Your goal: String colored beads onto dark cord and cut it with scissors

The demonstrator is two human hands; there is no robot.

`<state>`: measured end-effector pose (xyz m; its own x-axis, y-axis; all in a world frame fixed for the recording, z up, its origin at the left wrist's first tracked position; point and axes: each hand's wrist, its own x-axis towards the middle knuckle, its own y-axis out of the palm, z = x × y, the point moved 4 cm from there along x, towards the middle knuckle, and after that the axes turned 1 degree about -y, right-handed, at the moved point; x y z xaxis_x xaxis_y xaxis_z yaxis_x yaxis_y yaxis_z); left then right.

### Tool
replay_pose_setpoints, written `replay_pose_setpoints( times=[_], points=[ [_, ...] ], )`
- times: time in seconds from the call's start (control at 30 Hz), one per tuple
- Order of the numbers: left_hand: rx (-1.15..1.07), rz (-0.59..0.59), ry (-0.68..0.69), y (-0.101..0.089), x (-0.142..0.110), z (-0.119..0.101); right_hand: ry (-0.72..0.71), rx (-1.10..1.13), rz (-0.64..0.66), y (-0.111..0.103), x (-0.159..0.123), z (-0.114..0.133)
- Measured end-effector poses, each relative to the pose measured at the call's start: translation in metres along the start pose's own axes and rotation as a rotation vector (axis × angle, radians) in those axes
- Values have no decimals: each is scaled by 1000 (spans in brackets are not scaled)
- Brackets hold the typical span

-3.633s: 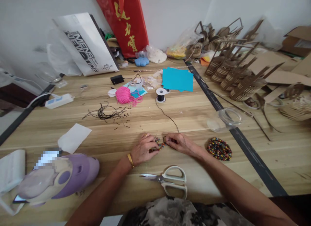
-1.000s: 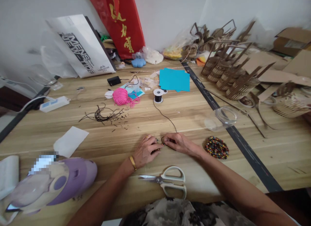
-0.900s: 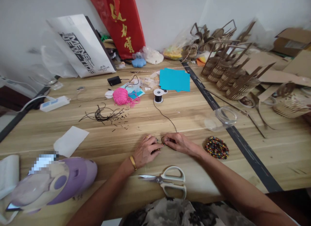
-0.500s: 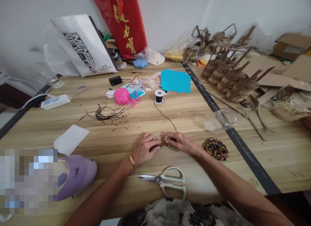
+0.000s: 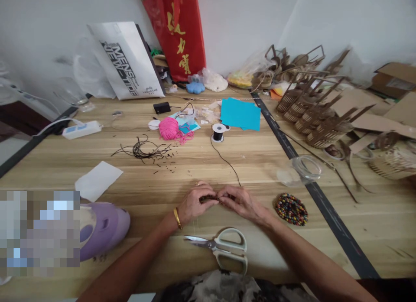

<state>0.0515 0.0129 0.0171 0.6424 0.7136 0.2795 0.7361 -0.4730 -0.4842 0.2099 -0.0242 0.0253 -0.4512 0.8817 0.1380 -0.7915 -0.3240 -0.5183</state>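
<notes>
My left hand (image 5: 194, 201) is closed, with thumb and fingers pinching a short string of small dark beads (image 5: 208, 199). My right hand (image 5: 239, 202) meets it fingertip to fingertip, pinching at the beads' right end. A thin black cord (image 5: 227, 162) runs from a white spool (image 5: 218, 132) down behind the right hand; its end among the fingers is hidden. Just below the hands lie scissors (image 5: 212, 245) with pale handles, blades apart and pointing left. To the right of my right hand sits a coiled heap of multicoloured beads (image 5: 291, 209).
Cut black cords (image 5: 143, 150) with small snippets and pink yarn (image 5: 169, 128) lie to the left. Blue sheets (image 5: 240, 114), a clear round container (image 5: 307, 167) and woven baskets (image 5: 328, 128) stand farther off. A purple device (image 5: 105, 228) is at left front.
My hands have drawn together, and the coloured beads that showed between them are now mostly covered by fingers. The cord loop by the right hand no longer shows. The view has shifted slightly.
</notes>
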Motion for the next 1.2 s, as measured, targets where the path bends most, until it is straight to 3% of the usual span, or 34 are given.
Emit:
replay_pose_setpoints(
  times=[0.33,0.5,0.67,0.9,1.2],
  points=[
    [-118,37,-186,-2,0,-2,-61,-35,-35,9,-1,1],
    [-84,54,-213,-1,-2,-5,-60,-95,-56,9,-1,5],
    [-104,52,-237,-5,-2,-9,8,-90,-50,6,-1,2],
    [-272,-63,-279,-23,-2,-1,161,-53,-22,-7,1,-13],
    [-546,21,-448,-28,-5,27,255,-251,84,-24,-2,-32]
  ],
)
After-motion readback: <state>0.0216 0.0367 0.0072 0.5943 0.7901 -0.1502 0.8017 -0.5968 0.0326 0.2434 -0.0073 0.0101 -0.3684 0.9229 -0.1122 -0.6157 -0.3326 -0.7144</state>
